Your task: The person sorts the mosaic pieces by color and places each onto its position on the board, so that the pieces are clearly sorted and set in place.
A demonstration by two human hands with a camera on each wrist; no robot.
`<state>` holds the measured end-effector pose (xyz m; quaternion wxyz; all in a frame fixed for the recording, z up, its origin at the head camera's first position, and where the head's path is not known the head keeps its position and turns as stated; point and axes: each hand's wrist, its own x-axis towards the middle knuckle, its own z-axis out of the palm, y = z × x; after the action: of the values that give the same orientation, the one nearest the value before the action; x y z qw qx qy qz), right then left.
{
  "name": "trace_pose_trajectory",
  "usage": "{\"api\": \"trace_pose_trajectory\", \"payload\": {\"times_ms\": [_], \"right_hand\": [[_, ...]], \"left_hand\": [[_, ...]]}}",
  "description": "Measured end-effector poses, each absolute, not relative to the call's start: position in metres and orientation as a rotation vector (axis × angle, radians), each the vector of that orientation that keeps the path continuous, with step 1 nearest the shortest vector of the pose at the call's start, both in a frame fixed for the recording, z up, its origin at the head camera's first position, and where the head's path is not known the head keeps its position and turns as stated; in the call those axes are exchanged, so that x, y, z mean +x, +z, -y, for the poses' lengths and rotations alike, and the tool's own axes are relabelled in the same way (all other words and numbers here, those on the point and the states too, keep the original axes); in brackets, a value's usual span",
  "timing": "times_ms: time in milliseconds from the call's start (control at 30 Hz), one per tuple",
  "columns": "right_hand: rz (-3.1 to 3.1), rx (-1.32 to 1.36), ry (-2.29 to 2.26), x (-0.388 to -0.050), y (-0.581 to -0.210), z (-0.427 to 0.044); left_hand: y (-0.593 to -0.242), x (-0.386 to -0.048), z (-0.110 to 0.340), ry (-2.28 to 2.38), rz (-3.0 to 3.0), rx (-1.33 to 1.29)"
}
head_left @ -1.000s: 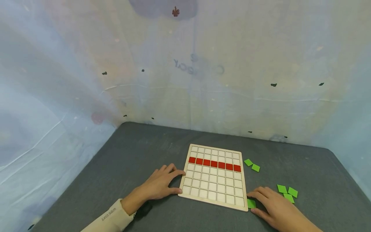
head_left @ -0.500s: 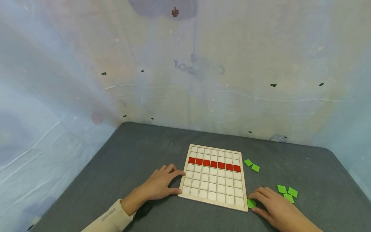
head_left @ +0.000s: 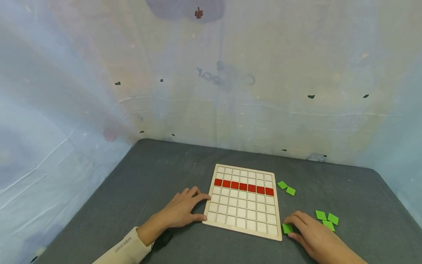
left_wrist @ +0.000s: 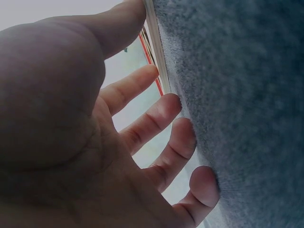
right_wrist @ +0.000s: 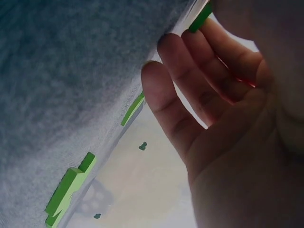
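Right hand (head_left: 311, 233) pinching a green tile (head_left: 287, 229) just right of the board (head_left: 242, 203), left hand (head_left: 181, 208) loose against its left side

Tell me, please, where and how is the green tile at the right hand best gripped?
Likely this green tile is best pinched by its near and far edges, coming from the right, as the right hand does: it is thin, and the board lies close on its left.

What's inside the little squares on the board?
On the board, seven red tiles fill one row. The other squares look pale, with no tile in them. Whatever is under the red tiles is covered.
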<state>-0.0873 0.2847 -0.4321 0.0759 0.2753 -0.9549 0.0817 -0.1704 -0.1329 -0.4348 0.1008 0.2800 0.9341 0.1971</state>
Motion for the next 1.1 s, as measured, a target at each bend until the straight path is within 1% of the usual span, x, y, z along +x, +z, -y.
{"api": "trace_pose_trajectory", "payload": {"times_ms": [233, 533, 900, 1100], "right_hand": [[2.797, 0.827, 0.244, -0.0861, -0.4338, -0.2837], [2.749, 0.811, 0.214, -0.0865, -0.4310, -0.2828], [2.840, 0.744, 0.215, -0.0868, -0.4274, -0.2815], [2.797, 0.764, 0.222, -0.0885, -0.4245, -0.2771]], "left_hand": [[-0.4373, -0.1686, 0.1335, 0.573, -2.757, 0.801], [-0.4320, -0.1694, 0.1317, 0.561, -2.760, 0.831], [-0.4286, -0.1705, 0.1294, 0.527, -2.776, 0.824], [-0.4282, -0.1705, 0.1298, 0.533, -2.775, 0.803]]}}
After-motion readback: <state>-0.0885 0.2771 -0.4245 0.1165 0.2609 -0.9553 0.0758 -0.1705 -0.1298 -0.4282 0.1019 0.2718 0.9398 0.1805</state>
